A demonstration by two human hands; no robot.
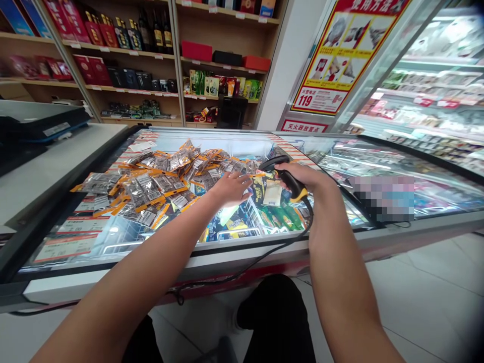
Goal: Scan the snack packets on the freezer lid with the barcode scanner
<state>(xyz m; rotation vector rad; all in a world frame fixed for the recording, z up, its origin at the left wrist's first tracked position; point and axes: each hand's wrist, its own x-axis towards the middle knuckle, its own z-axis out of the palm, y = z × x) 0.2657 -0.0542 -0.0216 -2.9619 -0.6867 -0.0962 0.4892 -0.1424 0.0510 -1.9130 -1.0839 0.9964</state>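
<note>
My right hand [300,174] is wrapped round the handle of a black and yellow barcode scanner [290,185], held over the glass top of a chest freezer. A black cable [260,256] runs from the scanner down the freezer's front. My left hand [231,188] lies palm down with fingers stretched out, by the right end of a heap of small clear packets with orange edges [143,190]. Whether its fingertips touch a packet I cannot tell. Several packets show barcodes on their labels. Beneath the glass, green bags [278,218] and dark blue packages are visible in wire baskets.
The chest freezer [227,250] spans the space before my knees. Price labels [81,225] line its left glass. A counter [64,169] with a black device [41,123] stands left. Behind are stocked shelves [212,10]; at right, a blurred-out object [389,198] lies on the freezer.
</note>
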